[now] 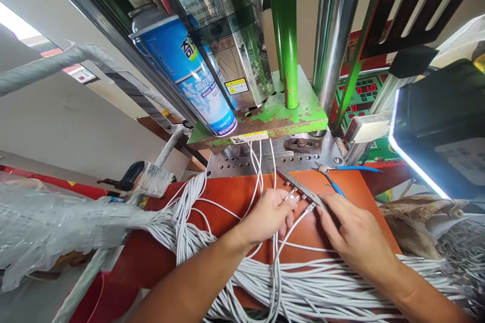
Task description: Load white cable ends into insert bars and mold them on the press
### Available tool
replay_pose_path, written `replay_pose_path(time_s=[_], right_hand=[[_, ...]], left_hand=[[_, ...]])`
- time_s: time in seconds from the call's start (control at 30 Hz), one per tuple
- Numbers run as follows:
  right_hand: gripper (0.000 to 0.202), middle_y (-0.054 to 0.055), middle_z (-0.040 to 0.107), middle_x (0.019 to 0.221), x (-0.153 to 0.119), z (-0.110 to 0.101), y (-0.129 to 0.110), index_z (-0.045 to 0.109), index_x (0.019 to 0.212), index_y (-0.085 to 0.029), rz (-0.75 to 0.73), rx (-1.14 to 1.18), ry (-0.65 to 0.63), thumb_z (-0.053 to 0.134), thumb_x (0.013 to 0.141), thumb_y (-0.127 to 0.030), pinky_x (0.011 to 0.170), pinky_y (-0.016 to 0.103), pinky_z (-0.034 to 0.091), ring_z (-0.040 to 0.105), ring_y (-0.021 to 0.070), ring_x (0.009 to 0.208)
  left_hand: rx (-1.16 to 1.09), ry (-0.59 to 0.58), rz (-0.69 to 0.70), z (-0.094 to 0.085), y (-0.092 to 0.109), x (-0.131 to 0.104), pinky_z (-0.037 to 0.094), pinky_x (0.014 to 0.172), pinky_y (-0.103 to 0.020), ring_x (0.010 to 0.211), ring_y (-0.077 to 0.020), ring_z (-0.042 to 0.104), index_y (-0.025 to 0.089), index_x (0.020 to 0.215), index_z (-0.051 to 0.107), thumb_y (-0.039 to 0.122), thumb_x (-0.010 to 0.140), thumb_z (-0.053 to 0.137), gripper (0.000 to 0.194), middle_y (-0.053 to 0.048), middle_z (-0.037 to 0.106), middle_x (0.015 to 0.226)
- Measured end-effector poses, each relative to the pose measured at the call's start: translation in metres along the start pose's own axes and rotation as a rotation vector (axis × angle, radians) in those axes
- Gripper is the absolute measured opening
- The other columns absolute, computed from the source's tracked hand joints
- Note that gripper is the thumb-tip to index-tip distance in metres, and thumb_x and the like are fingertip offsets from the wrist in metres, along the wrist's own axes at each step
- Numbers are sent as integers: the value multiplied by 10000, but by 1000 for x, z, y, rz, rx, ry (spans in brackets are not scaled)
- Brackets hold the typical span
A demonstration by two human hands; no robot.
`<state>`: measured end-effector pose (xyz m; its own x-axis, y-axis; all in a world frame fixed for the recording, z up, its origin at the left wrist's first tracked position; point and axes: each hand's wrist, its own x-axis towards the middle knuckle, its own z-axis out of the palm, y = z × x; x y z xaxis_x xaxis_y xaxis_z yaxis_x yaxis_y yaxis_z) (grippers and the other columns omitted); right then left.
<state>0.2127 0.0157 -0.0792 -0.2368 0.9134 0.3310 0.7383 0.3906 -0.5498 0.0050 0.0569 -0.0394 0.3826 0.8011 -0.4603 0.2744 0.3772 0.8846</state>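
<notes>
My left hand (268,213) is closed, thumb and forefinger pinching the end of a white cable against a slotted metal bar (302,187). The bar lies slantwise over the orange-brown table, with several small plugs along its near side. My right hand (354,229) grips the bar's right end between thumb and fingers. Next to that hand, a clear plug (309,208) on a white cable sits at the bar's edge. The left fingers partly hide the cable end they hold. Blue-handled cutting pliers (333,174) lie just behind the bar.
White cables (303,282) spread across the front of the orange-brown table (227,192), with another bundle (189,207) at left. Behind stands a green press plate (291,113) bearing a blue spray can (185,73). A lit lamp (435,126) juts in at right. Metal scraps (464,247) lie far right.
</notes>
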Motion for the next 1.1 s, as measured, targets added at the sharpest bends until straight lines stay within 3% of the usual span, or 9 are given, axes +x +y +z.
replay_pose_path(time_s=[0.3, 0.47, 0.57, 0.63, 0.7, 0.77, 0.9, 1.1], right_hand=[[243, 77, 662, 896, 3, -4, -1, 629, 1064, -210, -102, 70, -86, 412, 1066, -317, 720, 321, 479, 625, 211, 792], [245, 80, 671, 897, 2, -4, -1, 646, 1064, -224, -113, 76, -76, 427, 1058, -336, 717, 321, 503, 635, 215, 780], [228, 80, 678, 943, -1, -2, 1, 638, 1101, -226, -112, 74, -68, 443, 1056, -335, 736, 324, 510, 647, 214, 806], [221, 75, 682, 1003, -2, -1, 3, 620, 1153, -230, -70, 70, -31, 448, 1061, -334, 783, 335, 512, 653, 210, 830], [220, 67, 681, 1038, -3, -1, 5, 603, 1189, -235, -25, 69, 9, 454, 1064, -339, 826, 347, 508, 655, 208, 845], [213, 61, 681, 1039, -4, -1, 6, 601, 1188, -243, -10, 79, 10, 460, 1064, -345, 835, 350, 507, 655, 209, 847], [221, 70, 687, 1004, -3, -4, 3, 628, 1147, -247, -41, 101, -26, 454, 1059, -352, 784, 339, 520, 658, 217, 827], [253, 75, 679, 914, 0, -7, -2, 656, 1074, -236, -104, 74, -27, 427, 1057, -342, 697, 313, 508, 650, 213, 775]], left_hand=[[-92, -61, -33, 3, -3, 2, 224, 367, -180, 344, -50, 308, 161, 741, 559, 428, 929, 562, 326, 65, 444, 458], [-91, 24, 20, 7, -5, 1, 208, 375, -178, 362, -47, 289, 161, 751, 555, 528, 940, 567, 413, 70, 429, 468], [-61, -70, 26, -1, -5, 3, 302, 387, -177, 359, -69, 413, 149, 827, 582, 572, 931, 575, 436, 33, 531, 513], [-103, -186, 11, -10, -5, 5, 401, 425, -199, 425, -112, 559, 134, 901, 600, 612, 898, 610, 479, -25, 635, 627], [-155, -224, -1, -19, -6, 6, 479, 478, -229, 501, -145, 644, 116, 943, 612, 630, 850, 671, 525, -68, 685, 722], [-137, -163, -3, -25, -6, 7, 486, 472, -227, 494, -143, 643, 103, 927, 625, 613, 830, 705, 525, -71, 684, 710], [7, -19, 15, -24, -5, 8, 347, 370, -162, 369, -68, 486, 104, 824, 640, 512, 914, 621, 418, 1, 588, 561], [33, 16, -43, -18, 0, 8, 301, 343, -149, 332, -47, 361, 144, 787, 586, 442, 975, 517, 359, 52, 505, 494]])
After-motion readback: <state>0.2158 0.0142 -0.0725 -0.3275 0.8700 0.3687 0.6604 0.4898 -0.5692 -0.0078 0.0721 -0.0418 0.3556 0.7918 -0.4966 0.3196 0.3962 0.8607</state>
